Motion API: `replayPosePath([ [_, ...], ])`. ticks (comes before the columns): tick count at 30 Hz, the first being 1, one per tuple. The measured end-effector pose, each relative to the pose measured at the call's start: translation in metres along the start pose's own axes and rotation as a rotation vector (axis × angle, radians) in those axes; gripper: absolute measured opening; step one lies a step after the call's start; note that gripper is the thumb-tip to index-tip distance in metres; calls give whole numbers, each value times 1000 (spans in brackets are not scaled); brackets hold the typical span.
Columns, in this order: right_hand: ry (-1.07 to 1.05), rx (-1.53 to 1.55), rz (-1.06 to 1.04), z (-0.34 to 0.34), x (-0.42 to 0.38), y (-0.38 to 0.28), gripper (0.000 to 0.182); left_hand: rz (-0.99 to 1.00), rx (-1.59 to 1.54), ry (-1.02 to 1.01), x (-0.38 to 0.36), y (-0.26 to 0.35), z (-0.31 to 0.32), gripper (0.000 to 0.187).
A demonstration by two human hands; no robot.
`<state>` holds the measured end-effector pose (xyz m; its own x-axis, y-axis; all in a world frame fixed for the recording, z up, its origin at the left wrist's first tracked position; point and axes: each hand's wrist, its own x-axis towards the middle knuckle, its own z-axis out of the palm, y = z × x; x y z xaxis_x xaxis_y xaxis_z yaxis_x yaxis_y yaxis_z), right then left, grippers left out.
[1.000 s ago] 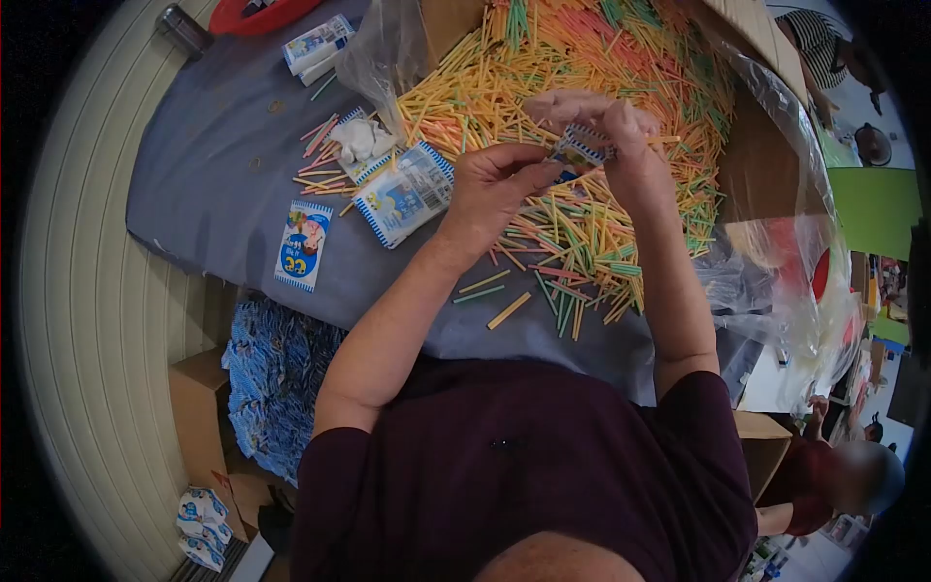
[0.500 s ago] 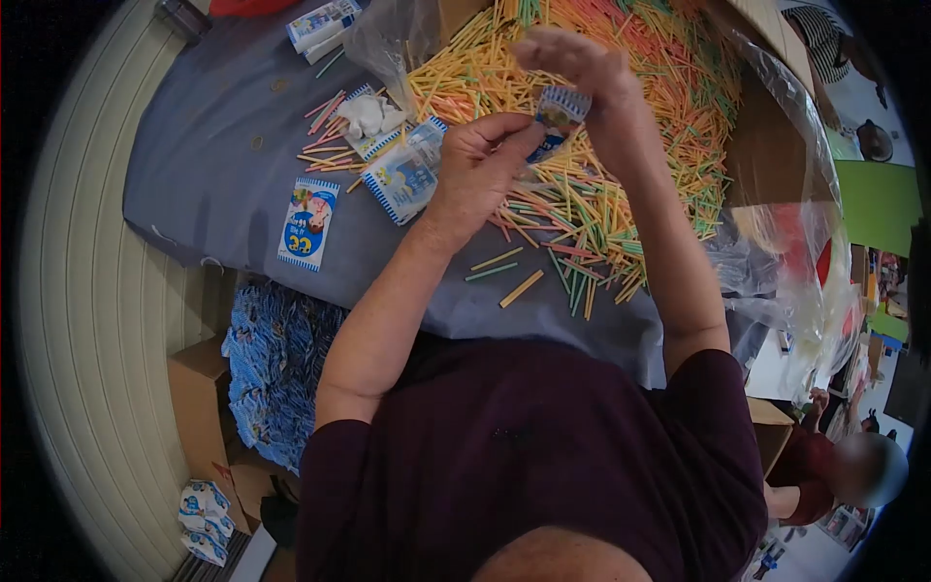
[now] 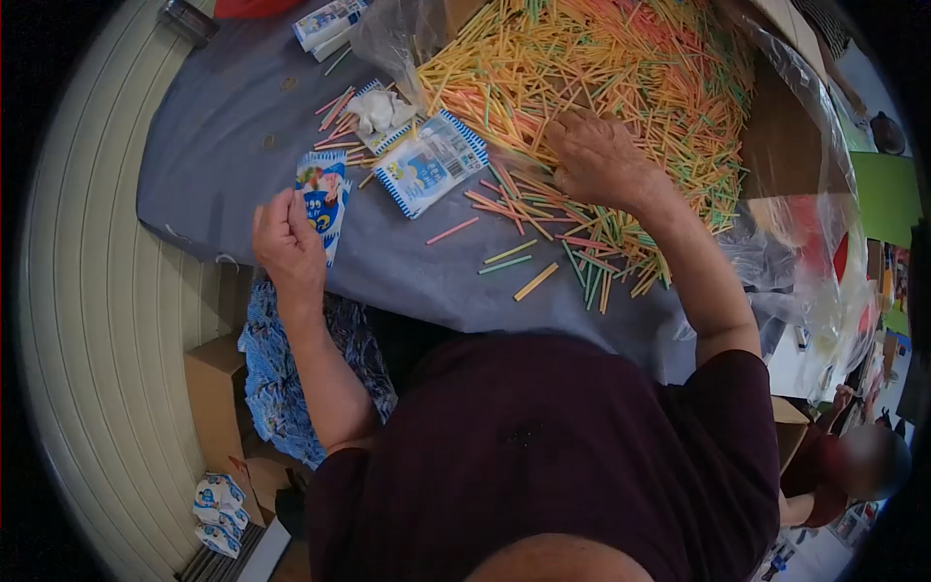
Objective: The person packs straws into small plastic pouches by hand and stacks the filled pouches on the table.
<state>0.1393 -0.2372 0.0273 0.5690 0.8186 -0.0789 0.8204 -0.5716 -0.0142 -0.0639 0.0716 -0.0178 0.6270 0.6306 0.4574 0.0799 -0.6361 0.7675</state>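
Note:
At the left of the table, my left hand [image 3: 291, 238] has its fingers curled against a small blue-and-white printed packet [image 3: 325, 184], gripping its near-left edge. Part of the packet is hidden behind the fingers. My right hand [image 3: 601, 160] is palm down on the big heap of thin coloured sticks [image 3: 543, 73], its fingers bent in among them. Yellow, pink and green sticks lie all around it. Between my hands rest a clear-fronted packet with blue striped ends [image 3: 432, 165] and a crumpled white tissue [image 3: 380, 112] on another packet.
Loose sticks [image 3: 535, 281] are scattered on the grey table cover [image 3: 223, 126]. Clear plastic sheeting [image 3: 824, 242] lines the box at the right. More packets [image 3: 328, 24] sit at the back. Below the table's left side, a box [image 3: 215, 388] holds blue wrappers [image 3: 276, 378]. Another person [image 3: 834, 456] is at far right.
My left hand has moved from the heap to the left with the small packet, over where another packet lay. My right hand has come down onto the sticks.

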Motion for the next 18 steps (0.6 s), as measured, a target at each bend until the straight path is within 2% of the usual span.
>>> replayPosePath([
  [2, -47, -10, -7, -1, 3, -6, 31, 384, 718, -167, -1, -9, -12, 16],
  [3, -75, -8, 29, -2, 4, -11, 30, 386, 720, -165, 1, -5, -12, 16],
  [5, -114, -15, 70, 3, 0, -14, 30, 428, 626, 39, -1, 18, -1, 23],
  [6, 28, 6, 49, 12, -7, -10, 28, 415, 620, 40, -2, 30, 6, 23],
  [7, 171, 28, 20, 16, -12, -6, 26, 461, 522, -5, 0, 42, 15, 24],
  [8, 163, 21, 2, 14, -15, -3, 26, 504, 428, -45, -1, 52, 26, 25],
  [10, 87, 186, 55, 7, -17, 5, 26, 541, 242, -320, -9, 69, 50, 27],
  [12, 100, 240, 69, 0, -21, 4, 25, 573, 295, -329, -14, 72, 67, 26],
  [14, 211, 720, 179, -11, -29, -2, 25, 629, 325, -360, -17, 70, 77, 25],
  [15, 256, 853, 219, -11, -32, -5, 21, 619, 358, -352, -19, 67, 80, 23],
  [16, 256, 849, 233, -9, -36, -2, 21, 604, 393, -344, -22, 66, 83, 22],
  [18, 180, 1145, 414, -1, -33, 3, 22, 647, 385, -316, -28, 65, 87, 22],
])
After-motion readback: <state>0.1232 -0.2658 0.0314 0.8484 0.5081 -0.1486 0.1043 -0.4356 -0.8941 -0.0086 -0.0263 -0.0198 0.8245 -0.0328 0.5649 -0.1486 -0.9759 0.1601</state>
